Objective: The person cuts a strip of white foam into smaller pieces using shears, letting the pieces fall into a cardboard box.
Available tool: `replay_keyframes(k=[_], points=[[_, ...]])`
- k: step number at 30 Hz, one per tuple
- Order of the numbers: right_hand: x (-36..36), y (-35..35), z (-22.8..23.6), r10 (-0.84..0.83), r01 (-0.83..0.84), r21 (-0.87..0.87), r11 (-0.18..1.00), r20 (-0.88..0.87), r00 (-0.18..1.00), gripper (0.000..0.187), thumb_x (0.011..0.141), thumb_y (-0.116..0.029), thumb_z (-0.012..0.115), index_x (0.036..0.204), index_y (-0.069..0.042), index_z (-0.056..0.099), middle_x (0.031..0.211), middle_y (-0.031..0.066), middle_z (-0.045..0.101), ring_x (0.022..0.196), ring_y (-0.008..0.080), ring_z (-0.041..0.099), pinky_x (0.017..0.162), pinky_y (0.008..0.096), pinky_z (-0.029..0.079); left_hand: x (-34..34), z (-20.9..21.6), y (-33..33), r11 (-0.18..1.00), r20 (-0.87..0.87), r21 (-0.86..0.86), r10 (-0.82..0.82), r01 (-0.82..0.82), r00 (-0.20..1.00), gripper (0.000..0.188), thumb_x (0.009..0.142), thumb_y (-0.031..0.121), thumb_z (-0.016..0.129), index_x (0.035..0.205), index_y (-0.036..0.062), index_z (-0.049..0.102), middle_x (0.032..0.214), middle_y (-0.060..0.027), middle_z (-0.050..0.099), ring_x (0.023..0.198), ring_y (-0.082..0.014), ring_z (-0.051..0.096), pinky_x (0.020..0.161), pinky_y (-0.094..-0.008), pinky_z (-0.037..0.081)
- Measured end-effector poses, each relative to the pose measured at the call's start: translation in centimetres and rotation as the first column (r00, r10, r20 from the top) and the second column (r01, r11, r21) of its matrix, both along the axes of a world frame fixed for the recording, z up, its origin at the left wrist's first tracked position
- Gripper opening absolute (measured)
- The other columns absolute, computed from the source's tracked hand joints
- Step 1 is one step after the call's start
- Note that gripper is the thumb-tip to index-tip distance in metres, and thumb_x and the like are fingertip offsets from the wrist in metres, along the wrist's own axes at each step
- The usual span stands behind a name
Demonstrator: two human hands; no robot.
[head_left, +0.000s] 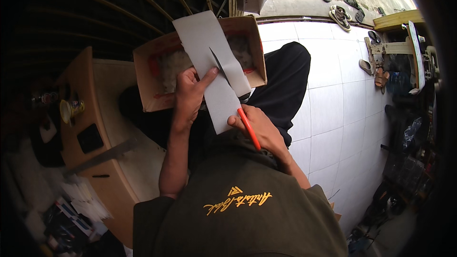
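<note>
A long white sheet (200, 35), which looks like thin foam or stiff paper, lies slantwise in front of me. My left hand (190, 93) grips its left edge, thumb on top and fingers underneath. Closed around red-handled scissors (249, 129), my right hand (261, 126) is at the sheet's lower right. A dark blade shows through a long slit in the sheet, and a strip on the right curls away from the cut. The sheet hides most of the scissors. Behind it, an open cardboard box (144, 83) holds whitish scraps and has red patches inside.
A wooden cabinet (102, 162) with a dark flat item (90, 138) stands at the left. White floor tiles (328, 100) extend to the right. Several sandals and shoes (340, 18) lie by the doorway, and a cluttered rack (409, 62) stands at the far right.
</note>
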State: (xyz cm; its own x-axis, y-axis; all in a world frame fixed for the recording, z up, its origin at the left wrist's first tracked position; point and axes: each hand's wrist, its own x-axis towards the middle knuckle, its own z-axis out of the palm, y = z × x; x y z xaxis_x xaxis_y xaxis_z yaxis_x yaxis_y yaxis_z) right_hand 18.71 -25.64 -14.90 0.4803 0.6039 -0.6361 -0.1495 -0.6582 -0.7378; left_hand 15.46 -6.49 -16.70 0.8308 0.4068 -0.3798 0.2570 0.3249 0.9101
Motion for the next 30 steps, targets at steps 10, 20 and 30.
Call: replay_keyframes(k=[10, 20, 30], points=[[0.1, 0.2, 0.0, -0.089, 0.088, -0.012, 0.996, -0.061, 0.994, 0.07, 0.085, -0.06, 0.061, 0.086, 0.01, 0.066, 0.064, 0.0193, 0.059, 0.065, 0.0324, 0.062, 0.068, 0.0426, 0.047, -0.1, -0.7, 0.2, 0.997, -0.01, -0.066, 0.045, -0.045, 0.999, 0.028, 0.091, 0.018, 0.07, 0.101, -0.0078, 0.065, 0.088, -0.0107, 0.071, 0.07, -0.0102, 0.066, 0.065, -0.0227, 0.053], [-0.1, 0.3, -0.1, -0.005, 0.004, 0.017, 1.0, 0.041, 0.999, 0.069, 0.085, -0.061, 0.059, 0.088, 0.008, 0.06, 0.076, 0.0232, 0.061, 0.079, 0.0407, 0.061, 0.076, 0.0437, 0.046, -0.3, -0.7, 0.4, 0.995, -0.009, -0.073, -0.071, 0.07, 0.997, 0.022, 0.09, 0.01, 0.069, 0.101, -0.0088, 0.064, 0.087, -0.0139, 0.071, 0.067, -0.0154, 0.069, 0.063, -0.0256, 0.058], [-0.4, 0.5, -0.1, -0.074, 0.075, -0.013, 0.997, 0.029, 0.997, 0.07, 0.083, -0.063, 0.061, 0.082, 0.007, 0.061, 0.067, 0.0215, 0.059, 0.072, 0.0398, 0.061, 0.072, 0.0451, 0.046, 0.3, 0.2, 0.2, 0.994, 0.017, -0.089, 0.071, -0.069, 0.997, 0.024, 0.09, 0.014, 0.071, 0.099, -0.0071, 0.063, 0.09, -0.0122, 0.07, 0.073, -0.0138, 0.069, 0.067, -0.0252, 0.057]])
